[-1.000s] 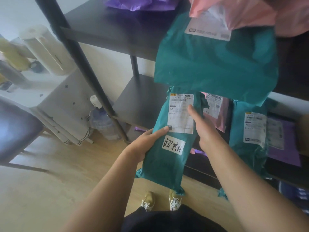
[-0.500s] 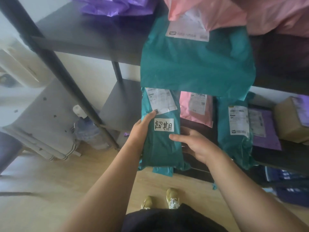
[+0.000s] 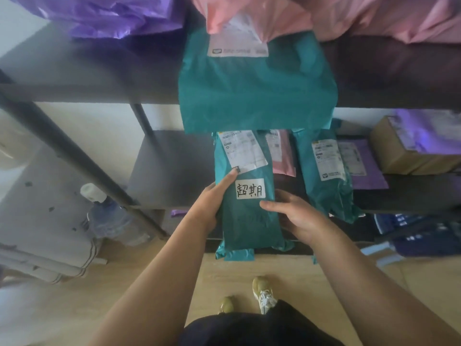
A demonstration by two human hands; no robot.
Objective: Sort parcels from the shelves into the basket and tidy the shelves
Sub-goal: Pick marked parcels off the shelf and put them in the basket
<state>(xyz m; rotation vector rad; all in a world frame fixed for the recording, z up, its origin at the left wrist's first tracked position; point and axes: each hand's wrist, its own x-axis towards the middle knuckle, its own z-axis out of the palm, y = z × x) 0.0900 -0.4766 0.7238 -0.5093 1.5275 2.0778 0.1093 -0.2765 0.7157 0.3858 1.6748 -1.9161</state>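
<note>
**Both hands on a teal parcel at the middle shelf**

A long teal plastic mailer bag (image 3: pixel 245 196) stands nearly upright at the front edge of the dark middle shelf board (image 3: pixel 172 168), its lower end hanging below the board. It bears a white printed shipping label (image 3: pixel 243 151) near the top and, lower down, a white sticker with two handwritten characters (image 3: pixel 250 188).

The left hand (image 3: pixel 212 203) grasps the bag's left edge, thumb laid across the front just under the shipping label. The right hand (image 3: pixel 296 218) clasps the right edge, thumb pressed on the front below the sticker, fingers curled behind.

Just beside the bag to the right, a pink plastic mailer (image 3: pixel 283 153) leans on the same shelf, then a second teal mailer bag (image 3: pixel 324 176), a flat purple mailer (image 3: pixel 366 168) and a brown cardboard box (image 3: pixel 409 151). From the upper shelf board (image 3: pixel 99 71) a wide teal mailer (image 3: pixel 254 88) droops over the edge, with crumpled purple bags (image 3: pixel 112 13) and pink bags (image 3: pixel 349 13) above it.

A water jug (image 3: pixel 109 216) sits on the wooden floor (image 3: pixel 124 283) left of the shelf's slanted black post (image 3: pixel 74 156).
</note>
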